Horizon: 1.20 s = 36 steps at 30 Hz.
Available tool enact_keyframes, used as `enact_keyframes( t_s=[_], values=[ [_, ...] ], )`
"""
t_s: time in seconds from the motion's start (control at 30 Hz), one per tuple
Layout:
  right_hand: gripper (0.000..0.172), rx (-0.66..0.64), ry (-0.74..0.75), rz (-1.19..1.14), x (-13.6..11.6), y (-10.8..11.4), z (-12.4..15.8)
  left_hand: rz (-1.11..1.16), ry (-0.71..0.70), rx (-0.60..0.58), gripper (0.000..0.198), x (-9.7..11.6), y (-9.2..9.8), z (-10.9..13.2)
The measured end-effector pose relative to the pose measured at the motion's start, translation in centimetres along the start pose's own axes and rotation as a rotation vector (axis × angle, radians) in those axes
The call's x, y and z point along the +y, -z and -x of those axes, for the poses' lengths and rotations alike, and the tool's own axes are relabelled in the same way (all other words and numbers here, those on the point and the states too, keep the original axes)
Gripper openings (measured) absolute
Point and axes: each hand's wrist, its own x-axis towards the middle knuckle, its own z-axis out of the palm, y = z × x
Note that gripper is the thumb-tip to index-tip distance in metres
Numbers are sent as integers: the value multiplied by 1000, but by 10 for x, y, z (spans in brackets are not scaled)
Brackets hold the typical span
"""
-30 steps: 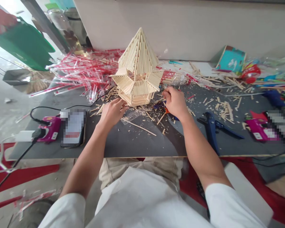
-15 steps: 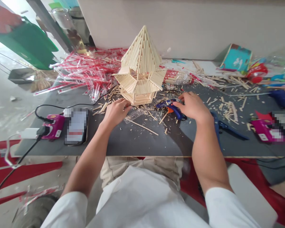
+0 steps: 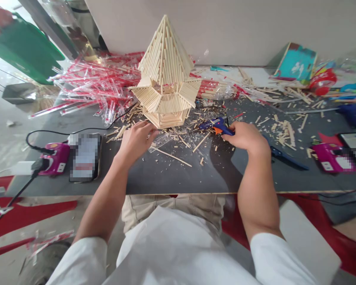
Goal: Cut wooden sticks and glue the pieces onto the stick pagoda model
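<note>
A pagoda model [image 3: 169,99] made of pale wooden sticks stands upright on the dark table, with a steep pointed roof over a flared lower roof. My left hand [image 3: 139,138] is at the lower left of its base, fingers curled and closed against the edge; the fingertips are partly hidden. On the right, my right hand [image 3: 246,136] is closed round the handle end of a blue hot glue gun [image 3: 215,124] with an orange trigger. The gun's nozzle points left toward the model. A loose stick [image 3: 172,156] lies in front of the model.
Red-and-clear plastic wrappers [image 3: 91,85] pile up at the back left. Stick offcuts [image 3: 284,132] litter the table. A phone [image 3: 86,158] and a purple power adapter [image 3: 57,158] lie left. Blue-handled pliers [image 3: 287,158] and another purple adapter [image 3: 332,158] lie right.
My right hand has come down from above the glue gun and closed on its handle; the gun has turned slightly. My left hand stays at the model's base. The whole view has shifted slightly.
</note>
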Motion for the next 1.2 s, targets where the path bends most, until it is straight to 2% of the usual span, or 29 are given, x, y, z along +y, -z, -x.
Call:
enact_keyframes(
  t_s=[0.1,0.2,0.3,0.37,0.43,0.5,0.6,0.7,0.87,0.97,1.1,1.2],
  values=[
    [28,56,-57,-55,4,0,1,7,50,9,24,-3,-1,0],
    [31,178,9,-136,5,4,6,21,81,17,26,-10,1,-1],
    [21,357,168,-303,-5,10,19,58,-57,-89,32,-10,6,0],
    [12,404,327,-465,-23,10,30,61,-197,-193,37,-6,9,1],
    [13,340,533,-570,-47,4,41,32,-259,-228,40,-1,10,3],
    [13,204,720,-567,-72,-9,49,6,-256,-232,35,0,12,5],
    [9,51,869,-439,-104,-30,57,-5,-212,-233,27,-6,15,7],
    [12,-37,854,-313,-119,-39,63,-11,-154,-220,25,-14,20,8],
    [18,-141,710,-99,-127,-28,79,-85,-70,-163,25,-15,22,7],
    [18,-169,632,-14,-131,-25,91,-80,-32,-175,24,-16,19,5],
    [20,-116,582,-19,-129,-34,108,-26,-69,-161,24,-17,16,4],
    [17,-99,582,-136,-110,-40,118,45,-166,-151,25,-14,13,4]
  ],
)
